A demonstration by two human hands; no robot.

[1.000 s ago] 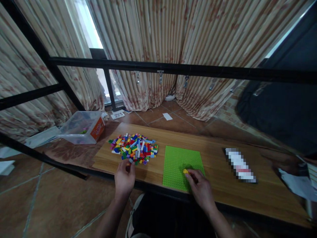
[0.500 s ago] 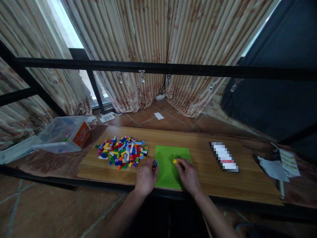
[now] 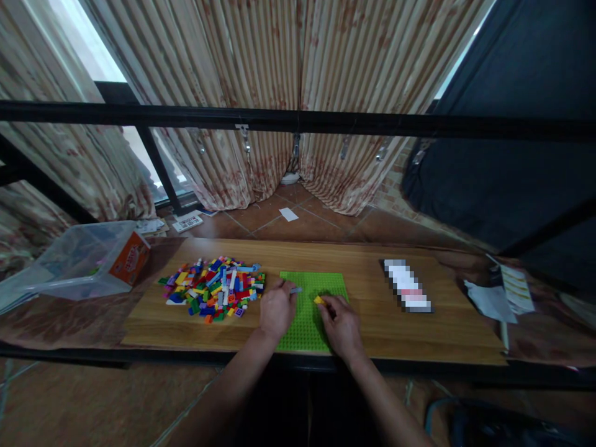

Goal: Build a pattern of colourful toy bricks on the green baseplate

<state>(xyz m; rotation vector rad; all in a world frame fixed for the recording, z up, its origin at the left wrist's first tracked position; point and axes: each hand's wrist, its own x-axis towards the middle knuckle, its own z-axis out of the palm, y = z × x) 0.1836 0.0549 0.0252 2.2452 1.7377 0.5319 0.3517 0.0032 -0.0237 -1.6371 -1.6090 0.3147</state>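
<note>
Over the left side of the green baseplate, my left hand is closed on a small grey toy brick. My right hand pinches a yellow toy brick above the plate's right half. The two bricks are apart from each other. The studded baseplate lies flat near the table's front edge, partly covered by both hands. A heap of mixed coloured bricks spreads on the wooden board left of my left hand.
A clear plastic tub with an orange label stands at the far left. On the right of the wooden board lies a blurred-out flat device. Papers lie beyond it. A black rail crosses behind the table.
My view has shifted to the right. My left hand has turned, so the grey brick now points across the baseplate. The right hand still holds the yellow brick over it.
</note>
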